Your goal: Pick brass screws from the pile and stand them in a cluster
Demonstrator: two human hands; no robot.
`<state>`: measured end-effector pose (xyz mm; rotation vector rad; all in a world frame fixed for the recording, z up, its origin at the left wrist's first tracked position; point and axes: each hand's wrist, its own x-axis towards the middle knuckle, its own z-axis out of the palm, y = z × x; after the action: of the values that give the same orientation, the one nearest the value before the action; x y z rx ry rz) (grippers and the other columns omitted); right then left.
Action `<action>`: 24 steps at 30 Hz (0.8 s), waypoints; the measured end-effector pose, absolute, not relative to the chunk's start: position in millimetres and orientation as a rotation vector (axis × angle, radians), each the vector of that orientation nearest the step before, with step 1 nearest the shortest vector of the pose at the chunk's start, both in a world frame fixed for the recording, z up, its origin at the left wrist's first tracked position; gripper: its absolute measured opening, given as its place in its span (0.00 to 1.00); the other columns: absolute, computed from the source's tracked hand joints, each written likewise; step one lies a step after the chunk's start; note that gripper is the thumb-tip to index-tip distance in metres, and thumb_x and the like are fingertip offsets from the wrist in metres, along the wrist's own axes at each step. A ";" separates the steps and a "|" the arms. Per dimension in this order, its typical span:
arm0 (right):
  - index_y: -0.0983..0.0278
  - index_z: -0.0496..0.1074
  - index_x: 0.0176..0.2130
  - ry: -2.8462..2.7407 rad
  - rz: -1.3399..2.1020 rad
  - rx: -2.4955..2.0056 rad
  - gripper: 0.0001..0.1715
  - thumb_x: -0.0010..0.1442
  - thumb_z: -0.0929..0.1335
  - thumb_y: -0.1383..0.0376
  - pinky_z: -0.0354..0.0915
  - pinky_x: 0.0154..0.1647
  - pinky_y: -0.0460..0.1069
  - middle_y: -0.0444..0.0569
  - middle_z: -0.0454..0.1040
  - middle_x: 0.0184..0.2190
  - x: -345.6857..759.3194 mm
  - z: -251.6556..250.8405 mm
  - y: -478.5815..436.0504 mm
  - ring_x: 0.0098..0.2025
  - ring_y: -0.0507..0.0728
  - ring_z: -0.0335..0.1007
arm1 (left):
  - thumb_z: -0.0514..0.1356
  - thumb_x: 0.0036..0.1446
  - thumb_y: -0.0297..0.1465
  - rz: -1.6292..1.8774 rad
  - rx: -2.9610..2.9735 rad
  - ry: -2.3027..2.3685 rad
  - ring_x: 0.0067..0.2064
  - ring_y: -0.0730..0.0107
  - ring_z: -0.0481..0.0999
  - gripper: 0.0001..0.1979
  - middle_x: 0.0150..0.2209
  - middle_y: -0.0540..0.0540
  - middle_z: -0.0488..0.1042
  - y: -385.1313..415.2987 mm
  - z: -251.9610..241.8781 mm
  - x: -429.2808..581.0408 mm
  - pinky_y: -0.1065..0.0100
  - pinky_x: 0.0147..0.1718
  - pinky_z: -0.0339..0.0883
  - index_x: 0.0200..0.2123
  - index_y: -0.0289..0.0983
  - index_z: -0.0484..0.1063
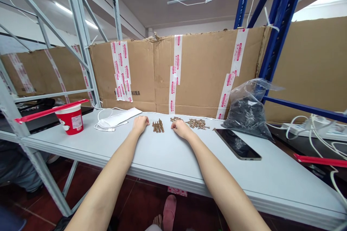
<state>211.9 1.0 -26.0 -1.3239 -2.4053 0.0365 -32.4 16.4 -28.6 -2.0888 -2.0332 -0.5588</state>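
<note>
Small brass-coloured metal pieces (158,126) lie in short rows on the grey tabletop, between my two hands. My left hand (140,124) rests just left of these rows, its fingers curled together; whether anything is in them is hidden. On the other side, my right hand (180,129) has its fingertips pinched near the table, and what they hold, if anything, is too small to make out. Beside and behind that hand is a loose spread of similar brass-coloured pieces (197,123), with a smaller cluster (175,118) just beyond the fingers.
A phone (238,144) and a clear bag of dark material (246,113) are at the right. Leftward stand a red cup (71,120) and a white flat object (119,117) with a cable. A taped cardboard wall (203,75) closes off the table's back.
</note>
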 end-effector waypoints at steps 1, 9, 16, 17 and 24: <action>0.66 0.74 0.36 -2.407 0.034 -1.323 0.15 0.52 0.62 0.75 0.58 0.42 0.43 0.51 0.73 0.38 211.9 -26.7 1.9 0.40 0.52 0.68 | 0.58 0.51 0.30 -0.583 -2.104 -2.021 0.41 0.64 0.70 0.04 0.34 0.45 0.74 16.9 -29.5 -32.9 0.67 0.40 0.59 0.31 0.38 0.72; 0.65 0.74 0.36 -2.402 0.041 -1.322 0.15 0.53 0.62 0.75 0.58 0.42 0.43 0.51 0.74 0.39 211.9 -29.7 4.3 0.41 0.52 0.67 | 0.57 0.52 0.30 -0.634 -2.185 -1.960 0.40 0.66 0.70 0.05 0.36 0.46 0.73 20.7 -33.6 -33.2 0.69 0.38 0.60 0.32 0.38 0.72; 0.65 0.74 0.36 -2.399 0.061 -1.331 0.14 0.53 0.62 0.75 0.58 0.43 0.44 0.50 0.73 0.38 210.4 -29.0 2.9 0.42 0.53 0.67 | 0.56 0.53 0.30 -0.617 -2.168 -1.944 0.42 0.65 0.70 0.07 0.38 0.45 0.72 19.2 -32.6 -27.3 0.68 0.39 0.59 0.36 0.37 0.69; 0.65 0.74 0.36 -2.396 0.061 -1.332 0.14 0.53 0.62 0.75 0.58 0.43 0.44 0.50 0.73 0.39 210.3 -29.1 3.5 0.41 0.53 0.67 | 0.56 0.53 0.30 -0.611 -2.167 -1.945 0.42 0.65 0.69 0.07 0.39 0.45 0.72 18.8 -32.6 -26.5 0.68 0.39 0.59 0.38 0.37 0.69; 0.64 0.74 0.36 -2.393 0.059 -1.339 0.14 0.53 0.62 0.74 0.58 0.42 0.44 0.51 0.72 0.38 210.1 -28.8 1.4 0.41 0.53 0.66 | 0.55 0.55 0.31 -0.603 -2.167 -1.964 0.43 0.65 0.69 0.10 0.40 0.45 0.71 17.4 -32.3 -22.1 0.67 0.41 0.58 0.42 0.39 0.66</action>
<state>210.1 1.4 -28.8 -1.3385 -2.3928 0.0592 -22.1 17.4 -32.3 -2.1667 -1.9643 -0.6028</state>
